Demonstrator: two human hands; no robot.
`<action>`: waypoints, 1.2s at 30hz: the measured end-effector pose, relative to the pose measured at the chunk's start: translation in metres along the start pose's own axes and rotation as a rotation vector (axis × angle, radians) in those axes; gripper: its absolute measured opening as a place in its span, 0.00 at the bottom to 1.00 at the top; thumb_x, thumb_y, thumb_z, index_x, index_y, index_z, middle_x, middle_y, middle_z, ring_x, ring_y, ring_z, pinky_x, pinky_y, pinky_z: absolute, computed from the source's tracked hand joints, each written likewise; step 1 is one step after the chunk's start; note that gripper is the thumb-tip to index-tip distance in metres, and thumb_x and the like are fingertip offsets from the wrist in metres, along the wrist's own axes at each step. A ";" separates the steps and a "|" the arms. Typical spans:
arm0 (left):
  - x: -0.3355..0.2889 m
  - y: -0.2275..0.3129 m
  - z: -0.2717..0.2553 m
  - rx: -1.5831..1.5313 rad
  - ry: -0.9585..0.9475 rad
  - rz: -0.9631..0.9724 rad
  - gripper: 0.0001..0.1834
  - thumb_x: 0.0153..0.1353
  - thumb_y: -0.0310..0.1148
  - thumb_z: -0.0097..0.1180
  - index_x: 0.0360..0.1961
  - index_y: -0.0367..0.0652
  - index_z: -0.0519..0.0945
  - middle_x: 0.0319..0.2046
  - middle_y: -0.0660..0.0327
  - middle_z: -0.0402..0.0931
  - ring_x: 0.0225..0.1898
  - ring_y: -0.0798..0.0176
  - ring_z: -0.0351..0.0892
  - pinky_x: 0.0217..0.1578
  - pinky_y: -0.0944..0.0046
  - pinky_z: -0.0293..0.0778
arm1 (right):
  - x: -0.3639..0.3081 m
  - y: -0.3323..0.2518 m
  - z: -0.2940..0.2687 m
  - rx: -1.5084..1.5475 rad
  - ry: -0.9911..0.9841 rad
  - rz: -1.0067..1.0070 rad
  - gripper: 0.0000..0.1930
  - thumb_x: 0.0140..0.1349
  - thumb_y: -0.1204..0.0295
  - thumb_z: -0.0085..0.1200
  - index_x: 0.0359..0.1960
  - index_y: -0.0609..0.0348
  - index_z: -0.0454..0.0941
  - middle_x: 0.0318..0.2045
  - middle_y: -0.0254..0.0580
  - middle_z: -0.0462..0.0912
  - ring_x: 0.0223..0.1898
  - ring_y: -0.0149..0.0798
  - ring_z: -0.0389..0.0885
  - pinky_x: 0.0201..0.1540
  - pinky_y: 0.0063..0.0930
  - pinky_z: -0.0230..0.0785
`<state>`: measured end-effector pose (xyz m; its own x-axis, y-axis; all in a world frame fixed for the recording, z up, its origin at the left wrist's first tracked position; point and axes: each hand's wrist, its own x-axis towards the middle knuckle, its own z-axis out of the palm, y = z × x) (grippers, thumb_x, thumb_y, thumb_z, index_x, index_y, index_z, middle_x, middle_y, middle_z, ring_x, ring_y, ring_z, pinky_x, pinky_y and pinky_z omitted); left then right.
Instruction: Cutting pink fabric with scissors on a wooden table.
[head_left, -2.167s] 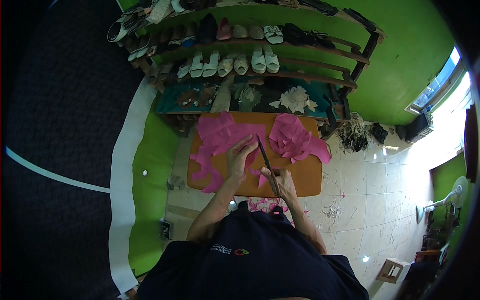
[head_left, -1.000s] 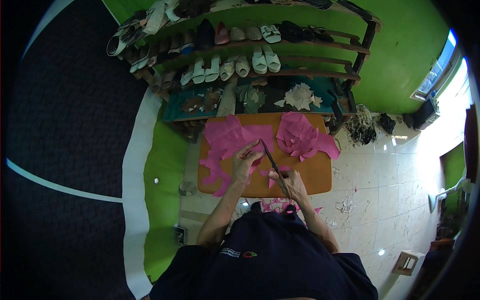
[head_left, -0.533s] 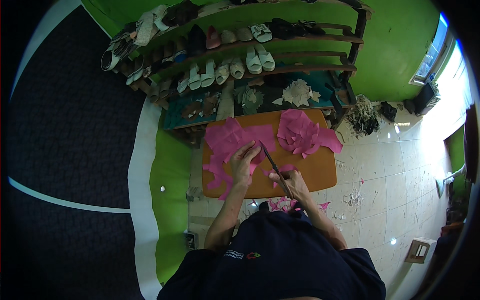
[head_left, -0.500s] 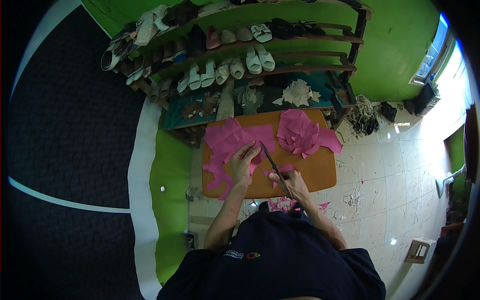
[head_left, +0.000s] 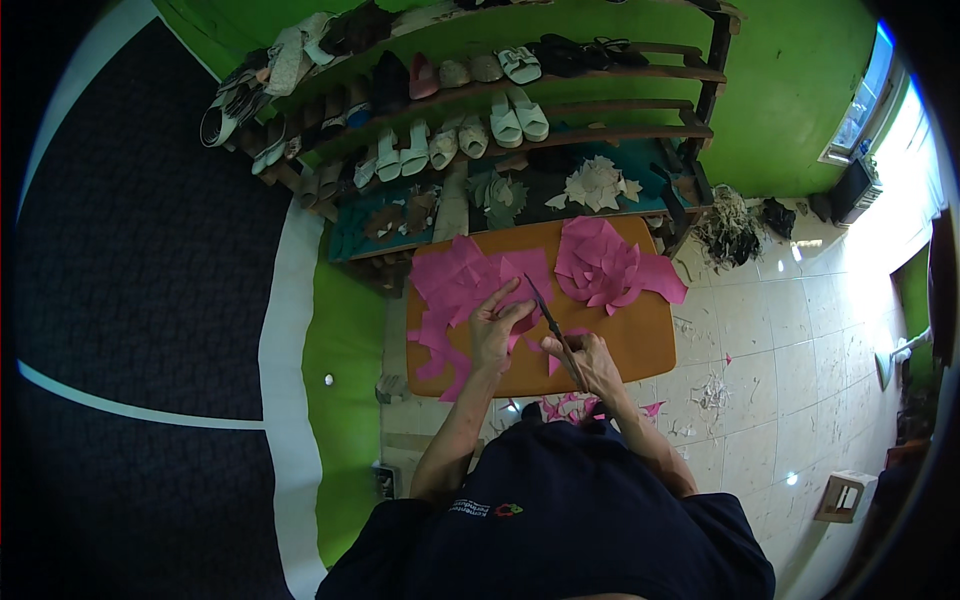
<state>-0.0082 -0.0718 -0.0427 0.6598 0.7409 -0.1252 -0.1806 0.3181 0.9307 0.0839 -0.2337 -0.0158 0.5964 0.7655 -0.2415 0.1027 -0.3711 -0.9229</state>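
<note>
Now slim scissors in right hand, near pointed pink pieces.

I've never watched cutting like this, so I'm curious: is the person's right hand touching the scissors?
Touching. The head view shows the right hand wrapped around the handle end of the scissors, their blades pointing away from the body.

The scissors look like dark metal, and the pink pieces like thin, matt, pliable sheet, whether leather, felt or paper cannot be told. The worktop is smooth with a soft sheen. The shirt is matt cloth, the floor glossy tile, the rack dull wood.
</note>
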 end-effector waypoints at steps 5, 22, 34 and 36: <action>0.001 0.001 -0.003 -0.041 -0.050 0.014 0.26 0.57 0.20 0.64 0.58 0.35 0.76 0.36 0.56 0.86 0.38 0.69 0.84 0.46 0.70 0.78 | 0.003 0.004 -0.003 -0.034 -0.012 0.039 0.38 0.53 0.35 0.60 0.14 0.66 0.75 0.09 0.38 0.70 0.14 0.34 0.74 0.23 0.34 0.66; -0.010 -0.008 -0.003 -0.063 -0.086 -0.079 0.27 0.56 0.18 0.65 0.59 0.31 0.75 0.23 0.74 0.68 0.26 0.81 0.68 0.33 0.77 0.68 | 0.007 0.017 0.004 -0.064 0.003 -0.009 0.40 0.56 0.34 0.57 0.19 0.71 0.78 0.10 0.40 0.66 0.15 0.35 0.69 0.23 0.38 0.63; -0.014 -0.009 -0.011 0.020 -0.109 -0.101 0.27 0.56 0.20 0.65 0.59 0.31 0.74 0.23 0.71 0.75 0.27 0.80 0.74 0.35 0.77 0.71 | 0.003 0.030 0.001 -0.158 -0.032 0.046 0.38 0.55 0.36 0.60 0.22 0.70 0.82 0.09 0.42 0.69 0.16 0.37 0.72 0.25 0.39 0.66; -0.014 -0.009 -0.012 0.046 -0.100 -0.139 0.27 0.56 0.20 0.65 0.58 0.31 0.74 0.25 0.67 0.80 0.30 0.76 0.79 0.38 0.76 0.73 | 0.003 0.033 0.001 -0.153 -0.052 0.052 0.38 0.55 0.35 0.59 0.22 0.70 0.82 0.09 0.41 0.69 0.15 0.38 0.72 0.24 0.39 0.66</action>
<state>-0.0245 -0.0781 -0.0531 0.7459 0.6282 -0.2211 -0.0505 0.3844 0.9218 0.0883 -0.2432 -0.0471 0.5620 0.7682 -0.3066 0.1951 -0.4833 -0.8534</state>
